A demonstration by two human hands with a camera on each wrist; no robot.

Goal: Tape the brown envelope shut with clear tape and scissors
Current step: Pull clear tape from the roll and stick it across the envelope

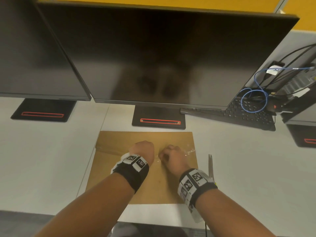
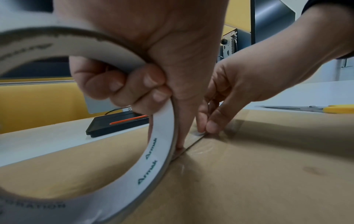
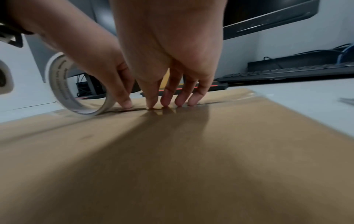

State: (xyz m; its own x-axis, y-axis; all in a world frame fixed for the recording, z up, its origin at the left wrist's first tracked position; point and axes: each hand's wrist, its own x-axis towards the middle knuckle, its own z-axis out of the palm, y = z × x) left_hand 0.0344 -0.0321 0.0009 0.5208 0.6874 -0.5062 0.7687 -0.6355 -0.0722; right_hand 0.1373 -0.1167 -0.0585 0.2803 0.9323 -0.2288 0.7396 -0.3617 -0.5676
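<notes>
A brown envelope lies flat on the white desk. My left hand grips the roll of clear tape, fingers curled through its core, and holds it on edge on the envelope's flap line. A strip of clear tape runs from the roll to the envelope's right edge. My right hand presses its straight fingertips down on that strip just right of the roll. Yellow-handled scissors lie on the desk right of the envelope, untouched.
Two dark monitors hang over the far side of the desk, their black stands just behind the envelope. A black keyboard and blue and black cables sit at the back right.
</notes>
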